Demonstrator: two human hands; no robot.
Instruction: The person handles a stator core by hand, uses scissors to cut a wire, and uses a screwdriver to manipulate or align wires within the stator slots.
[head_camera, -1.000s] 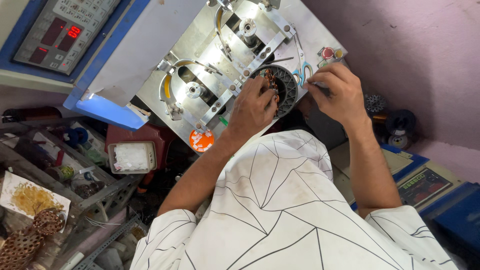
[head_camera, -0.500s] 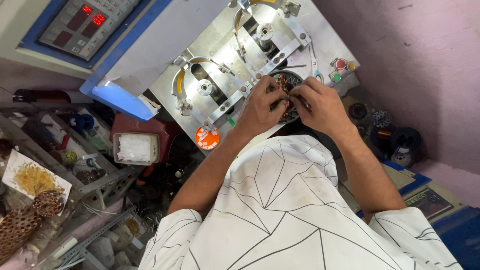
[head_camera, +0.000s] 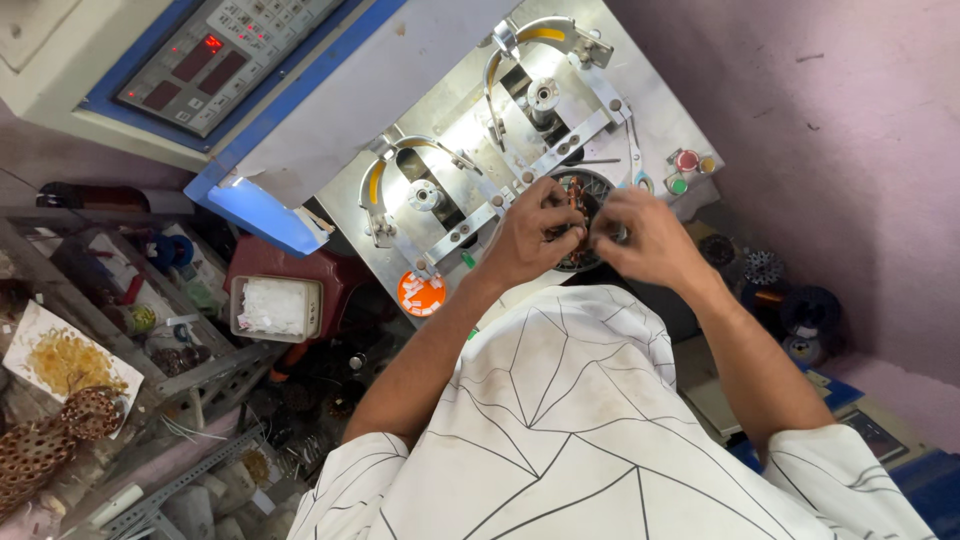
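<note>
Left hand (head_camera: 530, 235): gripping the left rim of the round wound stator (head_camera: 582, 200), fingers curled onto it.
Right hand (head_camera: 645, 238): pinching at the stator's right side; what the fingertips are holding is too small to tell.
Stator: sitting on the grey machine plate (head_camera: 660, 110), just below the 2 winding arms (head_camera: 540, 95).
Done: copper coils are already showing on the core.
Left: both hands are working at the windings; the finishing appears to be under way, with the stator not yet lifted off.
</note>
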